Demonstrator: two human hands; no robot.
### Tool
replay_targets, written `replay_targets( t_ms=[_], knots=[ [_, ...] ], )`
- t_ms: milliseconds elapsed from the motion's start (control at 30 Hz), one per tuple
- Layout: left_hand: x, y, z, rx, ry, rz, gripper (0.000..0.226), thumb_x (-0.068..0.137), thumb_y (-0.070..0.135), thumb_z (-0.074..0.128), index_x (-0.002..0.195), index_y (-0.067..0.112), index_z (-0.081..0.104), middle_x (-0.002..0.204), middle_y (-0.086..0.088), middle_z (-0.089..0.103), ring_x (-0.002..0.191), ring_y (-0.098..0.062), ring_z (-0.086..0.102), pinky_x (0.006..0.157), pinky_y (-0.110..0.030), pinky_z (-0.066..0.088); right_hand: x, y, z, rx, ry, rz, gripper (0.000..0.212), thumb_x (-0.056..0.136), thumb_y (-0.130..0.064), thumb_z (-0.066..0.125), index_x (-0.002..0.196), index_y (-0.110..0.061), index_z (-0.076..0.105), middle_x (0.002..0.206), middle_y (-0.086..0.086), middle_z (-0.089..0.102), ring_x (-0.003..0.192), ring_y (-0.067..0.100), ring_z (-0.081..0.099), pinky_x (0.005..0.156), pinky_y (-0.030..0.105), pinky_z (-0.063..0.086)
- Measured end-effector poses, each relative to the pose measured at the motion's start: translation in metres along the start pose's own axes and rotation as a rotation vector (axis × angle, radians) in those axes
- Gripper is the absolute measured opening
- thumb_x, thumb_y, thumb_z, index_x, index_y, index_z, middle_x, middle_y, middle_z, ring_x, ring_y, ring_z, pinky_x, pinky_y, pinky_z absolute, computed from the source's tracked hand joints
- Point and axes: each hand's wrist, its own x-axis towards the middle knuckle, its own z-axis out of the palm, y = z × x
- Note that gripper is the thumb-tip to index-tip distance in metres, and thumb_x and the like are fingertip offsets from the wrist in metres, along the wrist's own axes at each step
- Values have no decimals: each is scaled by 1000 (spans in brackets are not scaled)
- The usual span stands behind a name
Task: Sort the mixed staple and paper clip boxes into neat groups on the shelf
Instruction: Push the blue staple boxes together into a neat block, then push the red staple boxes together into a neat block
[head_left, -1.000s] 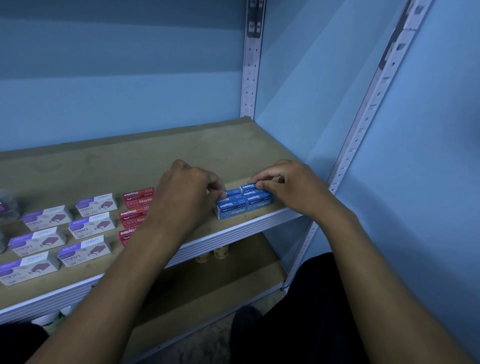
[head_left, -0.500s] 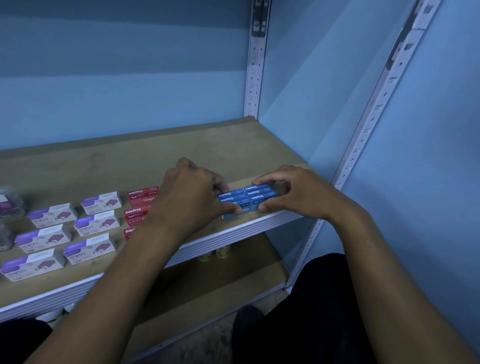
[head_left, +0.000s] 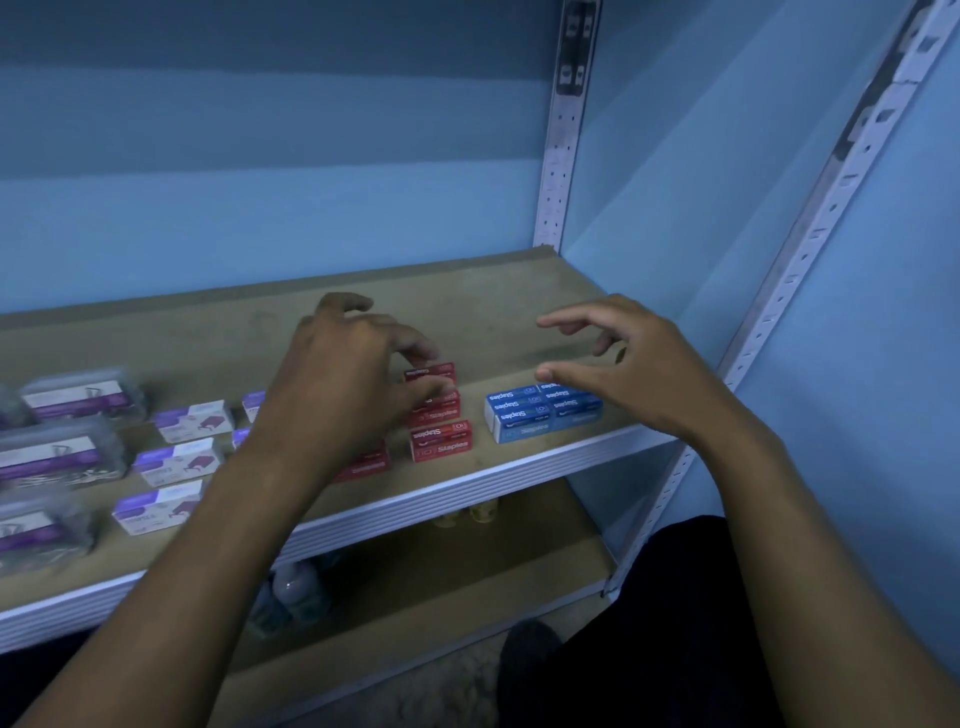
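Observation:
Blue staple boxes (head_left: 540, 415) sit packed together as one block near the right front of the shelf (head_left: 467, 493). My right hand (head_left: 639, 374) hovers just above them, fingers spread, holding nothing. Left of the block stand red staple boxes (head_left: 441, 441) in a loose group. My left hand (head_left: 353, 374) is over that group, its loosely curled thumb and fingertips at the rearmost red boxes, and it hides part of the group. Further left lie white-and-purple staple boxes (head_left: 176, 460) in rows, then clear paper clip boxes (head_left: 62, 457) at the left edge.
Metal uprights stand at the back corner (head_left: 558, 156) and the front right (head_left: 810, 249), with blue wall behind. The back of the shelf board is bare wood. On the lower shelf are bottles (head_left: 291, 587) and small jars (head_left: 467, 514).
Both hands have let go of the blue block. My left hand moved left to the red boxes and my right hand lifted and spread. The view shifted left, showing the clear boxes.

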Motion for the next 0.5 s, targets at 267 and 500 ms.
replay_targets(
  t_ms=[267,500],
  knots=[
    [-24,-32,-20,135,-70,-90,32,78,56,67,102,37,74,105,17,73,127,-26,45,96,-47,45,29,-26,37,-117,-141,-99,37,81,-48,77,117,-42,71,111,-18,68,88,-13,53,70,6,39],
    [-38,-41,-29,163,-54,-131,32,81,52,68,108,37,73,107,14,72,113,-24,43,85,-39,43,41,-46,67,-123,-248,-164,30,85,-41,76,115,-36,75,105,-19,66,87,-9,53,70,13,39]
  ],
)
